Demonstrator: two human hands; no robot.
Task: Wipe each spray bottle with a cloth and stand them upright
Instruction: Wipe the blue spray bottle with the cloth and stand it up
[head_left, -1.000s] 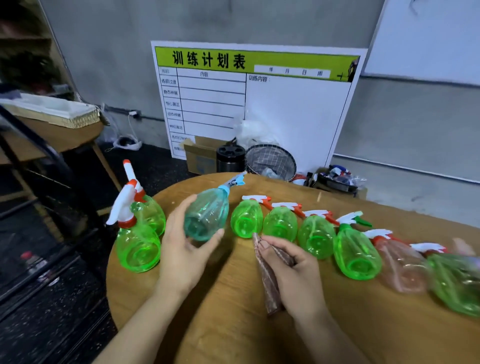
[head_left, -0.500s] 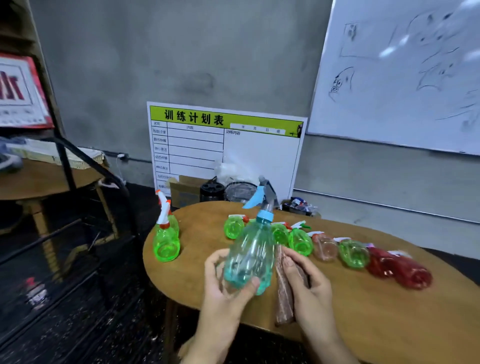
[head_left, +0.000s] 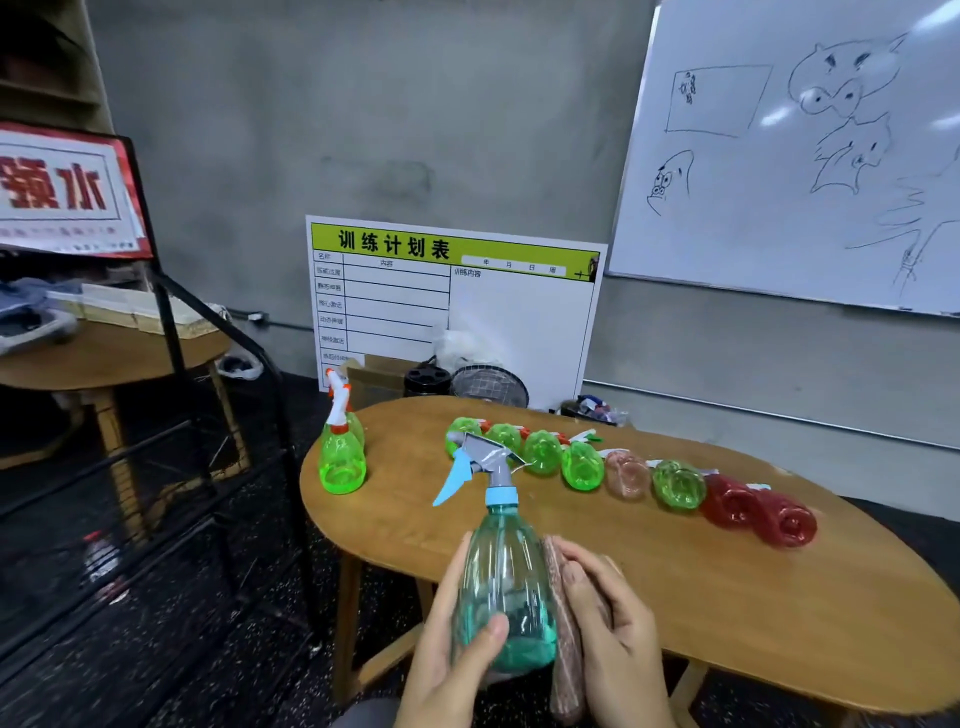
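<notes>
Two green bottles stand upright at tabletop left end. Left hand fingers wrap teal bottle, held upright above near edge. Right hand presses brown cloth flat against bottle's right side, fingers extended. Row of bottles, green, pink, red, lies on its side behind.

A see-through teal spray bottle is held upright near 6 o'clock, off the table. Its top is blue and grey, and the trigger points to 9 o'clock. A brown cloth is pressed on its right side. Two green bottles stand up at 9 o'clock. A row of bottles lies flat toward 3 o'clock: five green, one pale pink, two red.
</notes>
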